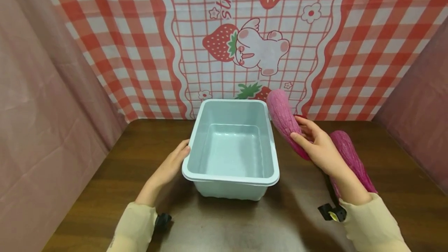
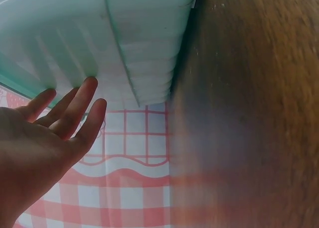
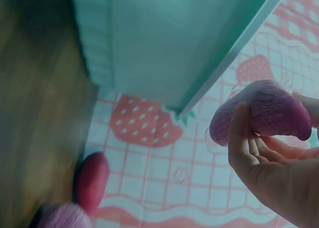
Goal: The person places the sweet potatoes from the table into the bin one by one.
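A pale blue-green plastic basin stands upright on the table. My left hand is at its left rim, and in the left wrist view the fingers are spread and nearly straight against the outer wall; the thumb is hidden there. My right hand holds a long pink-purple vegetable-like object with wrinkled skin, thumb on one side and fingers on the other. It is raised just beyond the basin's right rim, tilted with its paler end up.
A second wrinkled pink-purple object lies on the table right of the basin, partly behind my right forearm. A smooth red oblong object lies by the backdrop. The checked strawberry cloth hangs behind; pink curtains flank the table.
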The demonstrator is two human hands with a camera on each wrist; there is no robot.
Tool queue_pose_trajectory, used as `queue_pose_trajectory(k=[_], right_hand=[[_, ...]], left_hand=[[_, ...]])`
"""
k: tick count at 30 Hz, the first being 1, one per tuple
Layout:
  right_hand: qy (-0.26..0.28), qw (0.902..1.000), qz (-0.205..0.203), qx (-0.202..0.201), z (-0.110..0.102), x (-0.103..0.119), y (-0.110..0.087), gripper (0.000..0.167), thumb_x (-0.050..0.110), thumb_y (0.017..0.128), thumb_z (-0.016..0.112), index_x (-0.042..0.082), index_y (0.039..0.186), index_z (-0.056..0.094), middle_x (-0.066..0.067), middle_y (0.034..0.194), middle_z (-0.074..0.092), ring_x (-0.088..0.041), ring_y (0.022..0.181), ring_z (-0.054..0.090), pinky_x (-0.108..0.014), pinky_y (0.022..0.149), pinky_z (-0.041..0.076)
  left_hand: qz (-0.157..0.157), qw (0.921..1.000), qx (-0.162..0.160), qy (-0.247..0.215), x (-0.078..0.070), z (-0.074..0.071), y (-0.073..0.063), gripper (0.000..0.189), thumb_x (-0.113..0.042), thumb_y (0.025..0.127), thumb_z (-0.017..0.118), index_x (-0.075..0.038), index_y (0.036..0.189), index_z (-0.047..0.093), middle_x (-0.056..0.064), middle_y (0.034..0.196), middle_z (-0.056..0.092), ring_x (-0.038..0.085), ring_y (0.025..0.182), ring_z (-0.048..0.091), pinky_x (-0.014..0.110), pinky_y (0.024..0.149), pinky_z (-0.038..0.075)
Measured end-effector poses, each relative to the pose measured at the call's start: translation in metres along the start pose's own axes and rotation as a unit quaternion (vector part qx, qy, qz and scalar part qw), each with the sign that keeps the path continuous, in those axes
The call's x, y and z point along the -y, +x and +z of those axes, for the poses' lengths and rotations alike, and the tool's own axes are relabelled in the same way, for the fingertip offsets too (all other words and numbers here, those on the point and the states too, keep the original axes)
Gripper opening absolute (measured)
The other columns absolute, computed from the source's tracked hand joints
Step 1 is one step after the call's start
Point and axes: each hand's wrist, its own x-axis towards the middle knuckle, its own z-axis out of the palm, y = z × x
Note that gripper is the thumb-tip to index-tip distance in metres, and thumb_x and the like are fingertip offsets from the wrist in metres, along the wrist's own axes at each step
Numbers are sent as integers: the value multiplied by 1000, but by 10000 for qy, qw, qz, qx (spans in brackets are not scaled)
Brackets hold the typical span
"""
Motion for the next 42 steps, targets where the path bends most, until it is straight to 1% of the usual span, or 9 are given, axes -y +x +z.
queue_pose_trajectory(k=[3, 10, 17, 21, 25, 29, 33, 37, 42], right_hand=[[151, 9999, -39, 3, 6, 8, 3, 52, 25, 92, 53, 6, 137, 35, -23, 121, 52, 9, 90, 51, -8, 73, 42], [357, 9993, 45, 19, 14, 24, 9, 54, 26, 91, 54, 7, 138, 35, -21, 127, 50, 1, 94, 53, -9, 74, 43], [668, 9977, -77, 52, 21, 33, 13, 52, 24, 91, 54, 6, 137, 37, -20, 124, 52, 4, 92, 53, -11, 75, 44], [711, 9974, -131, 77, 26, 39, 15, 50, 24, 91, 54, 7, 136, 39, -19, 119, 55, 1, 91, 55, -12, 75, 44], [659, 9977, -150, 92, 32, 44, 16, 48, 26, 91, 53, 9, 134, 41, -16, 115, 57, -3, 89, 56, -15, 74, 44], [568, 9982, -143, 132, 38, 45, 18, 48, 28, 91, 53, 10, 134, 41, -15, 116, 57, -11, 94, 58, -17, 75, 45], [359, 9992, -119, 118, 44, 47, 20, 50, 34, 90, 53, 13, 134, 41, -13, 115, 58, -19, 94, 58, -27, 78, 47], [177, 9997, -88, 136, 50, 48, 20, 52, 38, 89, 54, 15, 134, 41, -11, 114, 58, -21, 92, 58, -34, 75, 47], [53, 9995, -80, 293, 56, 49, 20, 52, 37, 90, 54, 15, 135, 41, -13, 118, 56, -23, 96, 56, -34, 73, 47]], left_hand=[[6, 10000, 32, -26, 1, 0, 0, 44, -30, 99, 30, -7, 136, 35, 18, 128, 48, 27, 115, 44, 47, 99, 31], [26, 10000, -15, -38, 2, 0, 0, 44, -30, 99, 30, -7, 135, 36, 17, 127, 49, 26, 114, 44, 46, 99, 31], [197, 9998, -21, -25, 2, 0, 0, 42, -28, 99, 29, -6, 134, 38, 18, 126, 49, 28, 114, 44, 46, 98, 31], [242, 9997, -35, -13, 4, 0, 1, 42, -28, 99, 29, -6, 133, 39, 17, 126, 50, 27, 114, 44, 46, 98, 31], [232, 9997, -50, -1, 4, 0, 2, 42, -29, 99, 29, -7, 133, 39, 17, 126, 50, 27, 114, 44, 46, 98, 31], [217, 9998, -41, -12, 5, 0, 2, 42, -30, 99, 29, -7, 133, 39, 17, 125, 51, 27, 114, 45, 46, 98, 31], [235, 9997, -54, -19, 5, 0, 2, 42, -30, 99, 29, -7, 133, 39, 16, 124, 52, 26, 113, 45, 44, 98, 32], [268, 9996, -53, -37, 6, 1, 2, 41, -30, 99, 29, -7, 132, 39, 16, 122, 52, 25, 111, 46, 41, 96, 34], [276, 9996, -62, -87, 6, 2, 2, 41, -30, 99, 29, -7, 132, 39, 17, 120, 53, 25, 109, 47, 34, 94, 37]])
